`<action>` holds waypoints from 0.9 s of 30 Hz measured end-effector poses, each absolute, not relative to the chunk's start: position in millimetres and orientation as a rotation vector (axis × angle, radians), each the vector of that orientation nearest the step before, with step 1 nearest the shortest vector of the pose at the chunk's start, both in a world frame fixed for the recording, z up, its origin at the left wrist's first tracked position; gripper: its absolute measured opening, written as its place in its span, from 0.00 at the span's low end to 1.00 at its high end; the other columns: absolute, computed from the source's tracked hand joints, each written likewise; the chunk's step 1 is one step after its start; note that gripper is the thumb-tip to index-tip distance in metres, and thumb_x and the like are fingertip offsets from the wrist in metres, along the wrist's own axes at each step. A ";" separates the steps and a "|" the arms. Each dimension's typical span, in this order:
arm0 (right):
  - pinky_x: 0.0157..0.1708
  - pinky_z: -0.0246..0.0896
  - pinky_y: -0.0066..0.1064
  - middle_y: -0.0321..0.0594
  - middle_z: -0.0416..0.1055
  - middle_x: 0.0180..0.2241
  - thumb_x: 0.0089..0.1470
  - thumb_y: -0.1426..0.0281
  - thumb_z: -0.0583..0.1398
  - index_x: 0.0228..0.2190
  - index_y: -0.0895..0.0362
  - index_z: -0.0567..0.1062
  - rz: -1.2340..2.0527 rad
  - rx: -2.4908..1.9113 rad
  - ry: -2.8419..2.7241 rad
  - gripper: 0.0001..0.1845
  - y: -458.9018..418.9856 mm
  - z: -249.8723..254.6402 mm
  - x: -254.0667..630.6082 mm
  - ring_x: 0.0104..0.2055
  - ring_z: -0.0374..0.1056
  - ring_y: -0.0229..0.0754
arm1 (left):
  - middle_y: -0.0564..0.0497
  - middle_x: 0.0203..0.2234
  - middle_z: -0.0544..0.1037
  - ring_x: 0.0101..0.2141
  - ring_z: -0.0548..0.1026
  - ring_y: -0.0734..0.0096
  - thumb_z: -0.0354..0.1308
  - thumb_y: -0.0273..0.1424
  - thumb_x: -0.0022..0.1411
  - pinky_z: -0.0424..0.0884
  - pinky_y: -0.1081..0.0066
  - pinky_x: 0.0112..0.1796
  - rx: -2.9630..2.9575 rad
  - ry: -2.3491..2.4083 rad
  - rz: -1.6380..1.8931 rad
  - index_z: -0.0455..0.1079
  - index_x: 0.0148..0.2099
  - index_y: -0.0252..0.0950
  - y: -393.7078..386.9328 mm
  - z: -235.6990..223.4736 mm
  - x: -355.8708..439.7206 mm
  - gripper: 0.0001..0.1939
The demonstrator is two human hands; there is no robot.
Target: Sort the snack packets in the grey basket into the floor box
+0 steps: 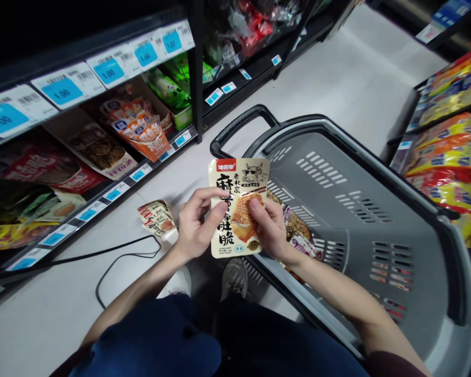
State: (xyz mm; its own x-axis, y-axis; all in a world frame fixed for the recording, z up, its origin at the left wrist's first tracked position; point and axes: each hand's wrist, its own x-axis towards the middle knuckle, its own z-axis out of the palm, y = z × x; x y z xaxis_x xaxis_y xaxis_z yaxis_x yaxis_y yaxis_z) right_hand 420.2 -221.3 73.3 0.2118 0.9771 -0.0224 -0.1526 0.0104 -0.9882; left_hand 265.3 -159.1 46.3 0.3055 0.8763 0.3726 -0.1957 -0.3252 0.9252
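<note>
A cream snack packet (240, 238) with a red label, a cow drawing and a picture of food faces me, held upright between both hands. My left hand (198, 220) pinches its left edge, thumb on the front. On the right edge, my right hand (272, 225) grips it with the thumb over the food picture. Just behind and to the right stands a grey shopping basket (377, 157). Inside it, partly hidden by my right hand and forearm, lie a few snack packets (298, 230). Another packet (157, 217) rests on the floor left of my left hand.
Low shelves on the left hold orange snack bags (141, 131) and boxed packets (96, 146) behind price tags (110, 69). A black cable (102, 254) loops across the floor. Red and yellow bags (447, 157) fill the right-hand shelves. My shoes (234, 277) are close to the basket.
</note>
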 end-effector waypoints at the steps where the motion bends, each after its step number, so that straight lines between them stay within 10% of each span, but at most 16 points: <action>1: 0.25 0.55 0.27 0.36 0.66 0.25 0.62 0.47 0.64 0.27 0.55 0.74 1.121 -1.207 -0.936 0.26 -221.0 74.3 419.8 0.26 0.58 0.36 | 0.53 0.37 0.81 0.31 0.77 0.77 0.62 0.33 0.70 0.72 0.76 0.30 1.505 0.647 1.256 0.74 0.53 0.42 -158.9 46.5 265.4 0.10; 15: 0.25 0.55 0.27 0.34 0.64 0.23 0.66 0.50 0.62 0.25 0.57 0.71 0.990 -1.211 -1.007 0.26 -219.3 70.8 422.4 0.24 0.56 0.35 | 0.51 0.36 0.80 0.32 0.78 0.75 0.65 0.33 0.67 0.73 0.76 0.30 1.562 0.552 1.259 0.71 0.55 0.39 -157.7 50.0 267.6 0.15; 27: 0.38 0.70 0.35 0.43 0.73 0.50 0.69 0.57 0.58 0.52 0.46 0.75 0.858 -1.062 -1.347 0.15 -229.1 62.0 442.3 0.42 0.71 0.44 | 0.47 0.51 0.70 0.51 0.73 0.66 0.70 0.33 0.63 0.76 0.64 0.50 1.937 0.834 1.596 0.78 0.49 0.41 -155.3 49.1 258.8 0.12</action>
State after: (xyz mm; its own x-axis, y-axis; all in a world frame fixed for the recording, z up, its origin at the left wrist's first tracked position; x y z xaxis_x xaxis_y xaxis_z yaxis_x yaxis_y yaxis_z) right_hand 442.3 -229.1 62.0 0.0707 0.9419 0.3283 0.1000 0.3208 -0.9419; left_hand 258.8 -155.3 49.1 0.1286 0.7215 0.6804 0.1465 -0.6924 0.7065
